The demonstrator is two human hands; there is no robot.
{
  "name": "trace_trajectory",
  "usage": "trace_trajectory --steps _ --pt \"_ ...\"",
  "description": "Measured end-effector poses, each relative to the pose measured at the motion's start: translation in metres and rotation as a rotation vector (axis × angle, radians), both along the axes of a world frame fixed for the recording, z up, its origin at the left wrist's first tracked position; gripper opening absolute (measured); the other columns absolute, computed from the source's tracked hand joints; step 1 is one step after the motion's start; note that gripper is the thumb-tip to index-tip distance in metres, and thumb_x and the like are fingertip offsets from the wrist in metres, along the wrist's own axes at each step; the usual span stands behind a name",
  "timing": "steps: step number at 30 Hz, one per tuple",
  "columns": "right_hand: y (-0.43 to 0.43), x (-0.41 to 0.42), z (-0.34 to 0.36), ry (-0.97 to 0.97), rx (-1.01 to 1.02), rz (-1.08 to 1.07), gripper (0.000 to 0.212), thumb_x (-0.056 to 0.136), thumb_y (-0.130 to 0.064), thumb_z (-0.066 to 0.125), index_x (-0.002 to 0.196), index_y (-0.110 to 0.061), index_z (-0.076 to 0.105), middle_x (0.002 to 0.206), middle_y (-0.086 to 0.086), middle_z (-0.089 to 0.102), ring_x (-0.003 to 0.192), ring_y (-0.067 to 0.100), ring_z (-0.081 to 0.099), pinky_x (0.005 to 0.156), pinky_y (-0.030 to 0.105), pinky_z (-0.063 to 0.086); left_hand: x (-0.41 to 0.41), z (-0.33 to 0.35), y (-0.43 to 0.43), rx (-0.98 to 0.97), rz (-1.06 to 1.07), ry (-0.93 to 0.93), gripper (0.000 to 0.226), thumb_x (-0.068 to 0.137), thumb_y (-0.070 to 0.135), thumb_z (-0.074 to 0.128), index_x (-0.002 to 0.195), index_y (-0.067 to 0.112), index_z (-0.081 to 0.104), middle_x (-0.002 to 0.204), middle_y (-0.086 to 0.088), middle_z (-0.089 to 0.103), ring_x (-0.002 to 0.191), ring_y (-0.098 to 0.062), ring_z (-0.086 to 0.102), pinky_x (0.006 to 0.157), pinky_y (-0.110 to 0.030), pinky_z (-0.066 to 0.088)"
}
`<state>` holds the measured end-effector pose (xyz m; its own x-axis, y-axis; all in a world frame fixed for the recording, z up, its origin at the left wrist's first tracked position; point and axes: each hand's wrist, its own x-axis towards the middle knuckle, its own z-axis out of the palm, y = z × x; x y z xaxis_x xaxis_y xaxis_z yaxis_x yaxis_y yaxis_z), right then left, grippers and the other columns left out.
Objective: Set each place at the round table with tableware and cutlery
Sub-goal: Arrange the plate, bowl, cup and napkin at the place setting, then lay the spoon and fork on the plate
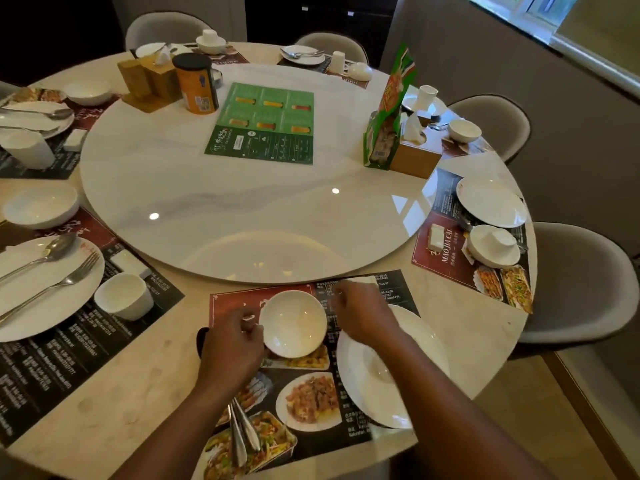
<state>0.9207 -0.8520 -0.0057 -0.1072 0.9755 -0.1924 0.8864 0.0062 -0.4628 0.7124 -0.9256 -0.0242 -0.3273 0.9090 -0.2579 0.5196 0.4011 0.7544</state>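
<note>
Bowl [293,323]: white, empty and upright on the far half of the placemat [311,403] at the near edge of the counter [478,327], just left of the plate [391,375].
Left hand [231,346]: thumb and fingers pinch the bowl's left rim.
Right hand [362,315]: fingers are curled just beside the bowl's far right rim, above the placemat. I cannot tell whether they grasp anything.
Cutlery [242,431]: a spoon and fork lie together on the placemat close to the counter's near edge, partly under the left forearm and not on the plate.
Pattern to copy: toward the left edge, the neighbour plate [41,289] carries its spoon and fork side by side. The neighbour cup [123,296] stands just beside it and the neighbour bowl [41,206] sits beyond, near the turntable [242,202].
Step in hand: probably settling the bowl into its spot on this placemat.
Doing it well: keep the bowl level, slide or set it down near the placemat's far edge, clear of the turntable's rim, and let go only once it sits flat. Leave a gap to the plate so the rims do not knock.
Watch for: the glossy placemat may creep under a sideways push, so steady it with the free hand.
After that: the cutlery probably belongs on the plate.
</note>
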Motion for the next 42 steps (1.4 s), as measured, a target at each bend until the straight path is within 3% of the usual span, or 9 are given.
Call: trace_trajectory --steps 3,6,11,15,23,27,29,35,42 --pt "-0.001 0.055 0.017 0.006 0.062 -0.098 0.019 0.097 -0.025 0.056 0.11 -0.022 0.07 0.105 0.001 0.072 0.091 0.019 0.066 0.082 0.038 0.057 0.022 0.008 -0.022 0.105 0.022 0.008 0.02 0.093 0.021 0.061 0.112 0.026 0.06 0.101 0.003 0.067 0.079 -0.003 0.06 0.064 -0.022 0.051" --pt "-0.01 0.111 0.018 -0.002 0.007 -0.204 0.015 0.097 -0.027 0.056 0.106 -0.025 0.068 0.103 0.0 0.072 0.087 0.015 0.065 0.076 0.036 0.057 0.059 0.008 -0.047 0.034 -0.111 -0.056 0.011 0.092 0.02 0.062 0.099 0.029 0.06 0.085 0.007 0.069 0.067 -0.004 0.065 0.06 -0.027 0.057" --pt "-0.034 0.149 -0.004 0.041 -0.132 -0.294 0.037 0.092 -0.031 0.067 0.129 -0.026 0.061 0.121 0.002 0.066 0.105 0.018 0.06 0.081 0.031 0.047 0.108 -0.017 -0.058 -0.166 -0.121 -0.062 0.029 0.086 0.04 0.064 0.112 0.029 0.063 0.098 0.008 0.072 0.077 -0.01 0.068 0.077 -0.035 0.057" --pt "-0.049 0.153 -0.021 -0.006 -0.14 -0.288 0.044 0.093 -0.022 0.067 0.136 -0.026 0.057 0.127 0.004 0.061 0.113 0.023 0.059 0.093 0.037 0.051 0.125 -0.021 -0.056 -0.229 -0.107 -0.184 0.034 0.084 0.034 0.068 0.117 0.031 0.06 0.085 0.01 0.072 0.073 -0.011 0.07 0.079 -0.039 0.058" --pt "-0.066 0.149 -0.029 0.016 -0.123 -0.236 0.044 0.091 -0.018 0.066 0.135 -0.022 0.056 0.121 0.002 0.061 0.107 0.02 0.058 0.088 0.033 0.052 0.112 -0.022 -0.065 -0.227 -0.061 -0.17 0.034 0.084 0.019 0.071 0.112 0.037 0.064 0.075 0.008 0.07 0.071 -0.011 0.069 0.077 -0.04 0.059" --pt "-0.067 0.14 -0.021 -0.045 -0.08 -0.188 0.041 0.091 -0.029 0.066 0.131 -0.025 0.058 0.114 -0.001 0.061 0.099 0.017 0.059 0.081 0.032 0.054 0.102 -0.021 -0.072 -0.206 -0.019 -0.175 0.027 0.085 0.022 0.071 0.108 0.034 0.065 0.081 0.013 0.07 0.075 -0.009 0.068 0.076 -0.035 0.059" --pt "-0.06 0.131 -0.008 -0.061 -0.004 -0.155 0.035 0.092 -0.03 0.064 0.126 -0.024 0.06 0.109 -0.001 0.06 0.093 0.015 0.058 0.075 0.029 0.053 0.091 -0.017 -0.076 -0.165 0.024 -0.092 0.021 0.087 0.025 0.068 0.105 0.035 0.063 0.089 0.019 0.065 0.079 -0.004 0.064 0.072 -0.023 0.055" --pt "-0.051 0.05 0.029 0.12 0.132 0.021 0.028 0.093 -0.025 0.064 0.121 -0.026 0.065 0.114 -0.005 0.067 0.1 0.011 0.062 0.085 0.031 0.055 0.028 -0.014 -0.082 -0.074 0.332 0.141 0.016 0.09 0.023 0.066 0.106 0.024 0.064 0.099 0.004 0.069 0.086 -0.013 0.063 0.063 -0.019 0.046" --pt "-0.1 -0.072 -0.006 0.212 -0.089 0.335 0.02 0.096 -0.024 0.059 0.114 -0.028 0.068 0.105 -0.007 0.071 0.089 0.009 0.065 0.08 0.023 0.055 -0.028 -0.02 -0.078 -0.087 0.395 0.169 0.021 0.091 0.018 0.06 0.111 0.021 0.067 0.104 -0.002 0.07 0.082 -0.013 0.058 0.067 -0.025 0.046"
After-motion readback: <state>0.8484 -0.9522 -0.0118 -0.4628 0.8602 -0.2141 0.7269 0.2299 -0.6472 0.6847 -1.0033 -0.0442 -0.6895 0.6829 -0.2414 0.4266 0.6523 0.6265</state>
